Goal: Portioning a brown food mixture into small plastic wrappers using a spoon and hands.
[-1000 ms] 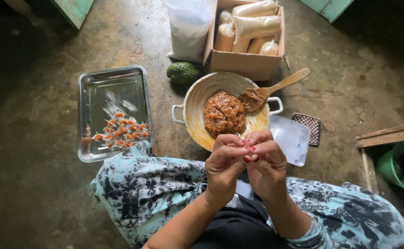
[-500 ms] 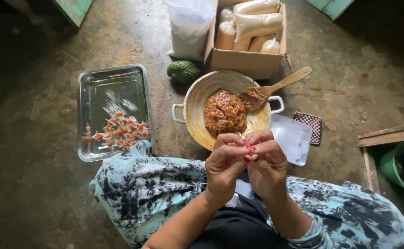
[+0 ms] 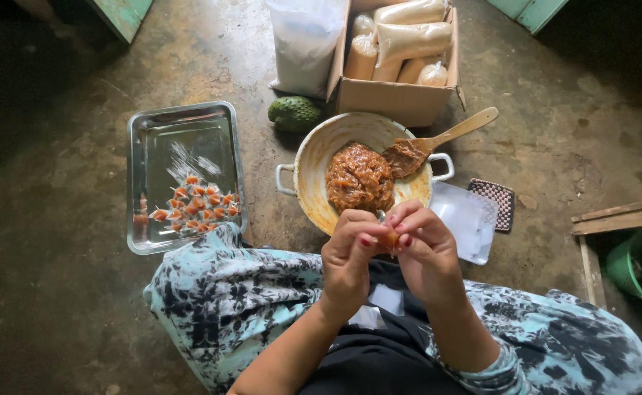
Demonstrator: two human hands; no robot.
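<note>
Your hands (image 3: 387,245) pinched one sweet (image 3: 389,238) together; small batch on tray (image 3: 185,132), pan (image 3: 317,157) paste (image 3: 360,178) mostly left.

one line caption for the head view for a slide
Both hands, left hand and right hand, pinch a small orange piece over a pan of brown paste, beside a tray of wrapped pieces.

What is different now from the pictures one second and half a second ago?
Almost nothing. The left hand and right hand stay together over the near rim of the pan, pinching the same small orange piece; nothing was picked up or let go. The wooden spoon, the tray with its wrapped pieces, the box and the green fruit have not moved.
</note>
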